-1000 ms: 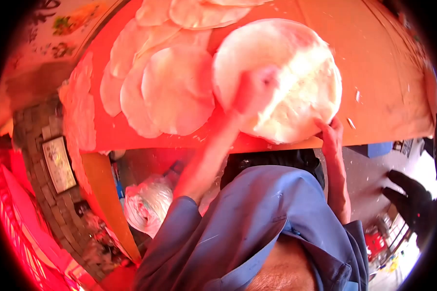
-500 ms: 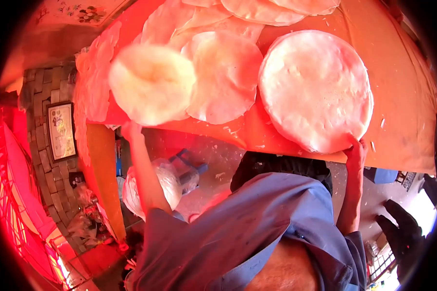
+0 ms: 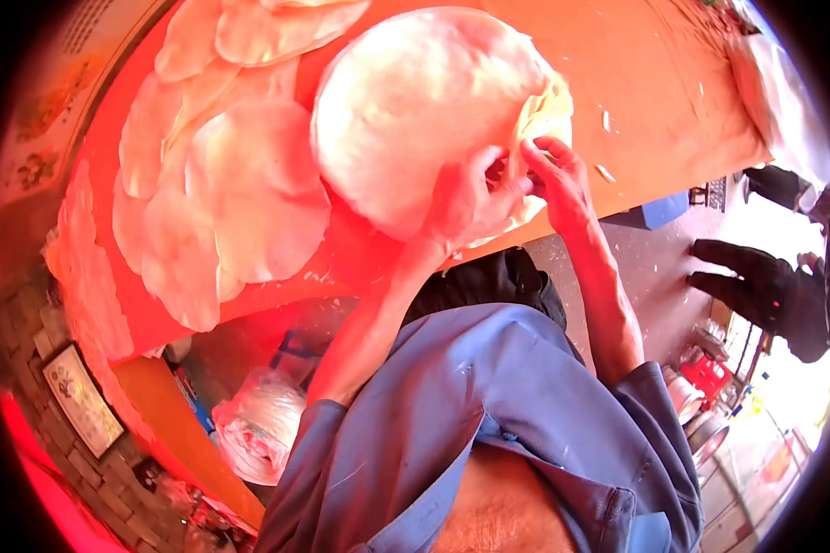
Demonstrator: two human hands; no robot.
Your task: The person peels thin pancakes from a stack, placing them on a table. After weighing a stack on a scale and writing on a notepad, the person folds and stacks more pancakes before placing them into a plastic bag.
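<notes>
A stack of thin round flatbreads (image 3: 415,97) lies near the front edge of the table, before me. My left hand (image 3: 470,198) rests over the stack's near right side, its thumb and fingers closed at the rim. Against it, my right hand (image 3: 563,180) pinches the same rim from the right. Between and just beyond the fingertips, a lifted, creased edge of flatbread (image 3: 546,109) stands up in paler yellow. The fingertips partly hide how many layers they hold.
Separate flatbreads (image 3: 258,189) overlap on the left of the orange-covered table (image 3: 655,111), with more (image 3: 286,32) farther back. Small white scraps dot the cloth. A plastic bag (image 3: 260,424) sits below the table at left. A person in dark clothes (image 3: 784,295) stands at right.
My left hand has let go of the single flatbread, which now lies on the left pile, and has joined my right hand at the stack's rim. The view has shifted right.
</notes>
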